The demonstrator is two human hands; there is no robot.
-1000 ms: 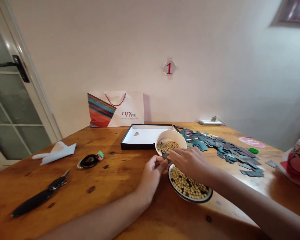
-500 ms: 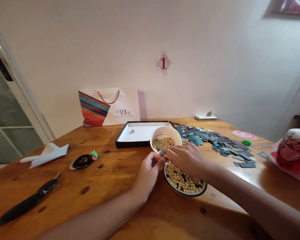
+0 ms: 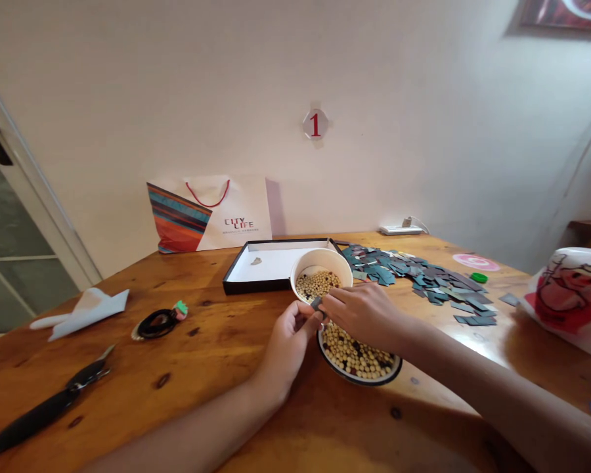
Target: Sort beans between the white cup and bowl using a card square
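1. From where I stand, the small dark grey piece (image 3: 316,303) is up in the person's hands, above the middle of the worktop (image 3: 217,368), in front of the white tub's near rim.
2. The left hand (image 3: 286,345) has thumb and fingers clamped on it. The right hand (image 3: 369,315) meets it from the other side, fingers bunched together; I can't tell how firmly they grip.
3. So the piece is picked up but not yet set down; I'd call this handling midway, though I can't see what is being done to it.
4. Just beyond sits the white tub (image 3: 343,266), partly filled with beans; nearer, partly under the right hand, is a dark-rimmed bowl (image 3: 364,381) with more. Pale and dark beans lie mixed in both, so no sorting by colour shows.
5. Behind the tub, toward the far edge, the open box (image 3: 251,286) holds a small pale scrap (image 3: 256,261).
6. To the right, running from the far edge toward the right edge, a heap of flat dark pieces (image 3: 418,276) lies loose and overlapping: plenty unhandled, by my reckoning.
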